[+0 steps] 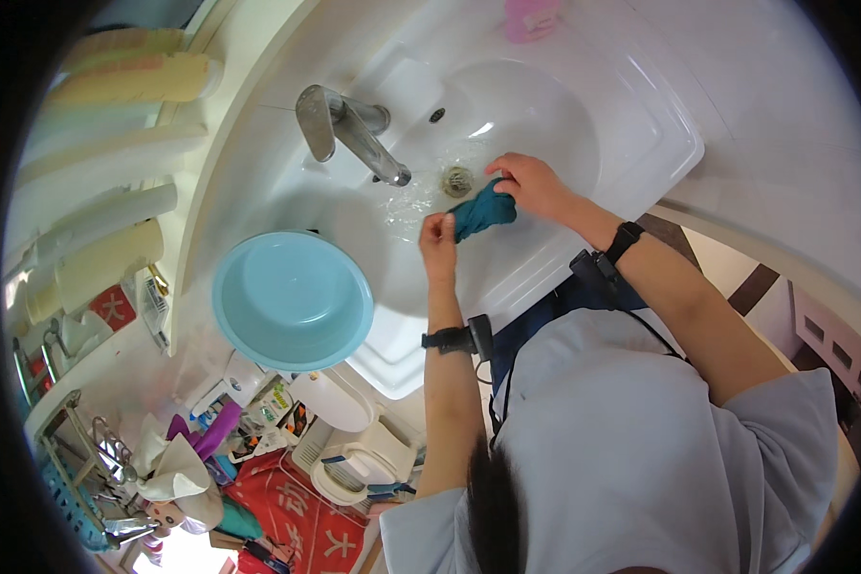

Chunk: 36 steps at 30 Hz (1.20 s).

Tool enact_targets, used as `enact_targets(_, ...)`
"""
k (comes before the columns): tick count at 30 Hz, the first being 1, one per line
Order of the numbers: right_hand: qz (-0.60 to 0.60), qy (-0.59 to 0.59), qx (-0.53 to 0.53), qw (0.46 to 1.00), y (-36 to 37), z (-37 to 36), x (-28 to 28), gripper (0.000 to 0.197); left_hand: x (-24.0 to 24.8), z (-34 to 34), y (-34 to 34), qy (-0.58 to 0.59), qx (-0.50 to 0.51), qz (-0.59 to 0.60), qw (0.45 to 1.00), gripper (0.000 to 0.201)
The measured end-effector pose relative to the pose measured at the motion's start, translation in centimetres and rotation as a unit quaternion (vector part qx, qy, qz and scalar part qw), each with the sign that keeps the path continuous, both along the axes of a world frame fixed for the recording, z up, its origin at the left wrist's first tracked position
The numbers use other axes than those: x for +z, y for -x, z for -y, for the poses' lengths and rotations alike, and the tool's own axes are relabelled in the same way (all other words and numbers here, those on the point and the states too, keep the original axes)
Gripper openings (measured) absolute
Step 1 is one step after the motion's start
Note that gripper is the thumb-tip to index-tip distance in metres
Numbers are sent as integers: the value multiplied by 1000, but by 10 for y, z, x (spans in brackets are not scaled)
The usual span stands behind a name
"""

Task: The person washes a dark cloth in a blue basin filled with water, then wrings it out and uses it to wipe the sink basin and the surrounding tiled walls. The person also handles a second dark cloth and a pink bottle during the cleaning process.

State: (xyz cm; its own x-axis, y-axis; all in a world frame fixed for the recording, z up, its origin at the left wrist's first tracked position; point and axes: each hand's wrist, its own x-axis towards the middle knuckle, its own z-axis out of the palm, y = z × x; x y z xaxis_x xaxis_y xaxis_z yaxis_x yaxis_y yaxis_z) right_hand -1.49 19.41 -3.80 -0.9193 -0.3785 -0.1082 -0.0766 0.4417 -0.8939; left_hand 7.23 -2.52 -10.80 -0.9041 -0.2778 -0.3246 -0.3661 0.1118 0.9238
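Note:
A dark teal cloth, bunched and wet-looking, is stretched between my two hands over the white sink basin. My left hand pinches its near left end, fingers closed. At its upper right end, my right hand grips the cloth between thumb and fingers. Just beyond the cloth lies the round metal drain, with shallow water and splashes around it. The chrome faucet reaches over the basin from the upper left, its spout left of the drain.
A light blue plastic basin rests on the sink's left side. Something pink stands at the far rim. Bottles and rolls line the shelf at left. A white toilet, a red bag and clutter lie lower left.

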Motion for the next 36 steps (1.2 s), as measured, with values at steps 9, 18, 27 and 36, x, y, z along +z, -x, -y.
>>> enact_targets(9, -64, -107, -17, 992, -6, 22, -15, 15, 22, 46, -9, 527, -15, -184, 829, 35)
enact_targets(18, 94, 155, -23, 983, -19, 57, 32, 11, -18, -13, 20, 100, -106, -48, 988, 33)
enact_targets(27, 131, 243, -204, 939, 4, 15, 48, 10, 9, 25, 22, -187, 155, -32, 970, 15)
enact_targets(36, 125, 151, -218, 956, 1, 20, 33, 9, 21, 36, 22, 158, 106, -93, 977, 22)
